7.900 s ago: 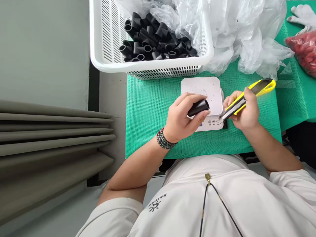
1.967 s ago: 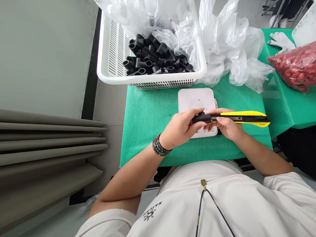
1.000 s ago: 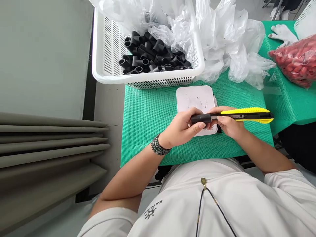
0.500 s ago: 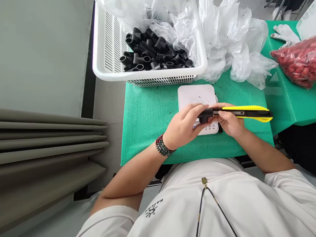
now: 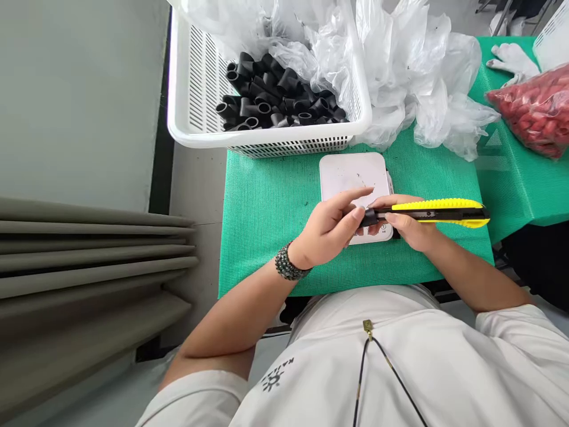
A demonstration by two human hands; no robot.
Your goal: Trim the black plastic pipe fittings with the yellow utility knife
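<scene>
My left hand (image 5: pixel 329 228) hovers over the front of a white digital scale (image 5: pixel 351 175), its fingers spread and its thumb tip near a short black pipe fitting (image 5: pixel 370 217). Much of that fitting is hidden between my hands. My right hand (image 5: pixel 411 228) grips a yellow-and-black utility knife (image 5: pixel 438 213), whose front end meets the fitting. Right fingers curl close around the fitting's right side. I cannot tell which hand bears its weight. The scale lies on a green mesh mat (image 5: pixel 267 237), with small dark specks on its top.
A white slotted basket (image 5: pixel 200 139) of black pipe fittings (image 5: pixel 278 95) and clear plastic (image 5: pixel 400 77) stands just beyond the scale. At right lie a red-filled bag (image 5: pixel 536 112) and a white glove (image 5: pixel 511 62) on green mat. Grey folded slats (image 5: pixel 89 255) run along the left.
My left fingers have lifted and spread away from the fitting. The fitting now shows less between my hands, and the knife has tilted slightly.
</scene>
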